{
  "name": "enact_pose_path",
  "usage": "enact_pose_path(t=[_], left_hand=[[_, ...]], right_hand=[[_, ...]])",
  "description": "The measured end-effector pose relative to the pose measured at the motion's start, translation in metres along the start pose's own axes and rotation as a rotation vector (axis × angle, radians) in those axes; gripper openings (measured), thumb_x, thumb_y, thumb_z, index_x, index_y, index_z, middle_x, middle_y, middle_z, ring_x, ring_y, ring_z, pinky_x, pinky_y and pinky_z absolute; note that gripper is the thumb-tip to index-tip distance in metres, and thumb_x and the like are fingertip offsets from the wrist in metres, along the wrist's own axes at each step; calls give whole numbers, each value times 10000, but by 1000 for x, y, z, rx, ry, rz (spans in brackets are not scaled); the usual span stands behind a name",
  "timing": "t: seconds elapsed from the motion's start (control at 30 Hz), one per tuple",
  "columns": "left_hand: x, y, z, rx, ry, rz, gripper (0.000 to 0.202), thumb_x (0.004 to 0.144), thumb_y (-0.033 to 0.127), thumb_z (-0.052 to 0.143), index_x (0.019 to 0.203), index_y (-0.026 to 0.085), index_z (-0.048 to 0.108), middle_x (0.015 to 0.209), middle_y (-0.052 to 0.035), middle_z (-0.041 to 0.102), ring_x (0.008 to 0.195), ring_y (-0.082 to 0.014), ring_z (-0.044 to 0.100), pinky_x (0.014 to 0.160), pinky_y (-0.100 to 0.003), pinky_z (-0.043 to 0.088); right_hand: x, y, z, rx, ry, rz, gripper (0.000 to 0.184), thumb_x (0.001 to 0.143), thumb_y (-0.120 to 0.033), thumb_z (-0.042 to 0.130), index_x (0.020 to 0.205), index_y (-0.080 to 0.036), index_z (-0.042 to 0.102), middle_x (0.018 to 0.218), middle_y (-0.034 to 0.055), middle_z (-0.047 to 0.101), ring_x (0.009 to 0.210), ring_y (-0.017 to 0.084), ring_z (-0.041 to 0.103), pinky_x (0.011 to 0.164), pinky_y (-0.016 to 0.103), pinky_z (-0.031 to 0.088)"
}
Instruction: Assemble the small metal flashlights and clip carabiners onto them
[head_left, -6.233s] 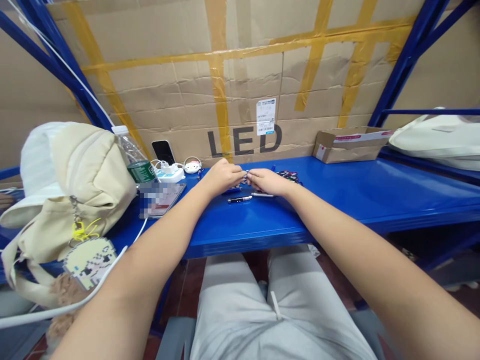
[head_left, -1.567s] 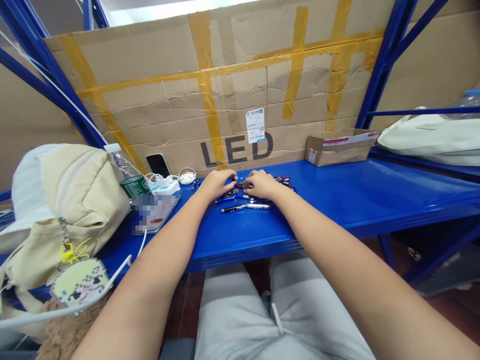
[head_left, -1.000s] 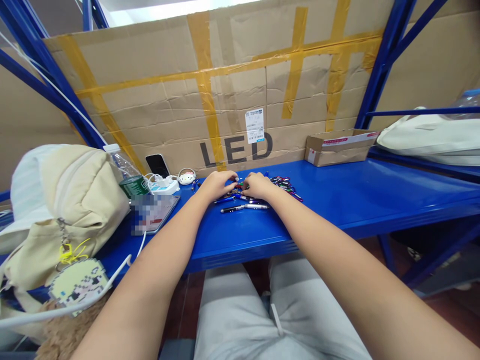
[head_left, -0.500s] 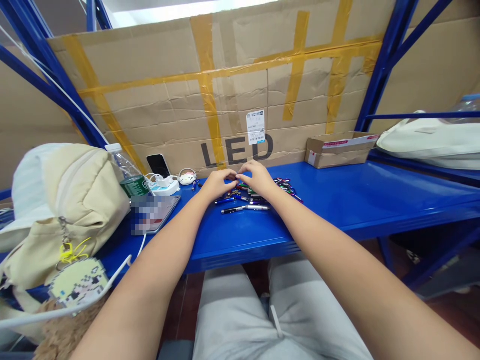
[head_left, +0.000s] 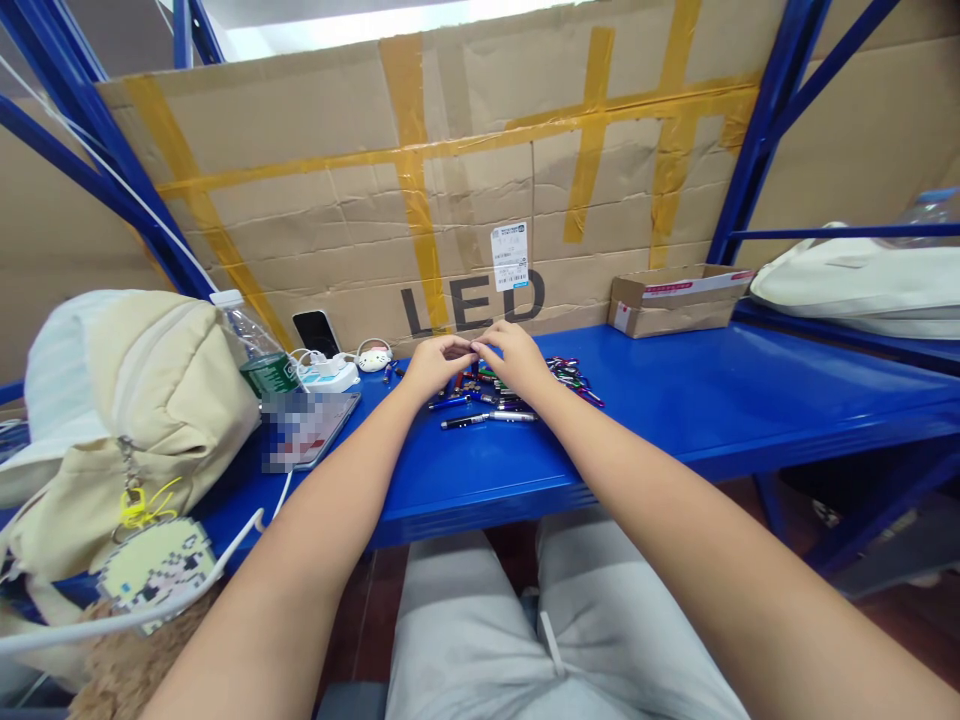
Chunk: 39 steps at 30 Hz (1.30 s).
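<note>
My left hand (head_left: 433,363) and my right hand (head_left: 514,357) meet fingertip to fingertip just above a heap of small pen-like lights (head_left: 491,392) on the blue shelf (head_left: 675,400). Both hands are closed in a pinch on a small item that I cannot make out. A black light (head_left: 463,421) and a silver one (head_left: 515,416) lie in a row at the near side of the heap. Coloured carabiner clips (head_left: 574,375) lie to the right of my right hand.
A cream bag (head_left: 142,400) with a keychain, a water bottle (head_left: 255,345), a tablet (head_left: 307,425), a phone (head_left: 318,331) and a white charger (head_left: 335,374) crowd the left. A flat cardboard box (head_left: 675,297) sits at the back right, a white bag (head_left: 862,280) beyond it. Taped cardboard closes the back.
Both hands have lifted off the heap, where they were sorting, and drawn their fingertips together above it. The view has shifted slightly.
</note>
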<state>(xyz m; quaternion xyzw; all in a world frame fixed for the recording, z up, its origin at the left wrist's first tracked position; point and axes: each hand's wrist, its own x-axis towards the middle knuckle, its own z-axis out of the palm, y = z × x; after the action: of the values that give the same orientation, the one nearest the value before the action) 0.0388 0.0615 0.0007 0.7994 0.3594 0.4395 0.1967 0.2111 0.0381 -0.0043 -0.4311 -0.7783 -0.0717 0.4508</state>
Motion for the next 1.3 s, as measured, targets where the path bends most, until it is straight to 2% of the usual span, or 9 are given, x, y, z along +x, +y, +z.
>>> enact_pose_path(t=[0.1,0.17,0.33,0.43,0.63,0.8,0.87,1.03,1.3], left_hand=[[0,-2,-5,163,40,71,205,758,264,692,931,154,689,922,-57,736,852,-185,684,840,-332,540],[0,-5,-8,290,50,133,175,769,232,673,930,165,688,942,-48,732,878,-180,673,850,-320,528],[-1,-8,-9,422,18,230,164,777,175,632,932,174,685,959,-40,725,896,-172,657,860,-302,512],[-1,-8,-7,418,5,240,160,782,188,631,932,179,683,958,-39,723,893,-172,657,850,-300,515],[-2,-10,-8,408,-21,225,159,783,215,632,930,180,683,954,-41,725,908,-182,663,863,-315,516],[-3,-9,-8,408,-36,189,178,786,230,630,946,179,690,956,-44,731,908,-190,670,852,-318,524],[-3,-8,-7,381,-43,180,200,791,234,624,971,177,692,963,-45,732,905,-189,673,848,-315,526],[-2,-6,-5,267,-30,124,228,790,246,620,990,175,702,980,-53,736,905,-194,684,872,-332,529],[-1,-8,-2,208,-17,87,237,773,263,637,978,171,709,972,-51,741,898,-197,687,862,-337,537]], right_hand=[[-1,2,0,-14,14,55,277,898,-193,443,1051,-148,669,1033,92,638,986,202,551,883,316,418],[-3,3,2,-68,-40,123,268,867,-191,472,1037,-166,677,1069,95,628,1026,225,537,904,347,418],[-8,4,10,-217,-474,201,242,791,-399,620,979,-298,735,1201,106,570,1134,352,465,913,516,405],[-8,3,13,-225,-563,218,239,798,-430,621,987,-340,736,1225,98,559,1148,353,460,923,540,396],[-4,4,13,-192,-497,209,138,804,-362,635,844,-287,743,1203,70,593,1132,321,492,905,494,421],[2,5,6,-51,-129,212,208,856,-347,585,952,-223,720,1136,73,630,1090,248,534,913,391,422],[3,5,3,-3,-70,181,203,863,-334,582,955,-215,719,1095,65,642,1066,229,543,908,363,418],[2,4,5,26,-54,61,170,871,-291,584,928,-211,722,1031,60,650,1000,203,555,876,324,411],[0,5,2,-36,-63,-1,197,902,-285,531,921,-191,703,1005,69,634,974,198,544,862,308,403]])
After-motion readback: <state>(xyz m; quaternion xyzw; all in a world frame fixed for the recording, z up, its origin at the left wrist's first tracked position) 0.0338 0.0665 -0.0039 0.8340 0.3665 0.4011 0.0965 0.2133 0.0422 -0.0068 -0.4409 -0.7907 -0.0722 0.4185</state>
